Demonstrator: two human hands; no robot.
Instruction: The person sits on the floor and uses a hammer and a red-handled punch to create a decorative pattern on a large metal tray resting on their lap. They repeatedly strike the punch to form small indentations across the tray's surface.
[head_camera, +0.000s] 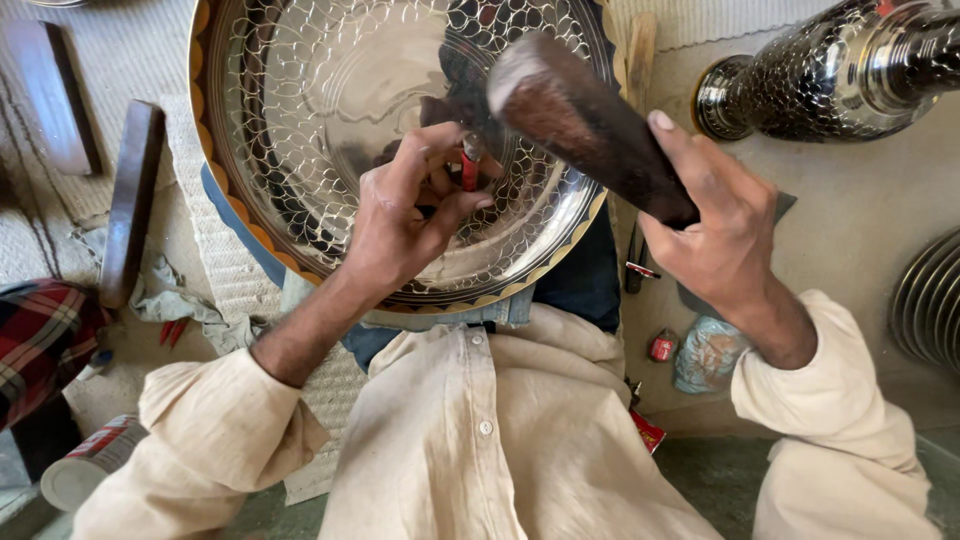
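Seen from above, a person in a cream shirt sits with a large round metal tray propped against the lap; every place here is given relative to that tray. Nearest the body, at the tray's lower rim, the left hand pinches a small red-handled chisel between thumb and curled fingers, its tip set on the tray's shiny surface, which is chased with a scale pattern and edged in gold scallops. Just right of the tray, the right hand is wrapped tight around a dark wooden mallet, whose pale-ended head hangs over the tray above the chisel. Left of the tray lies a dark wooden bar. Beyond its upper right edge lies a patterned metal vase on its side.
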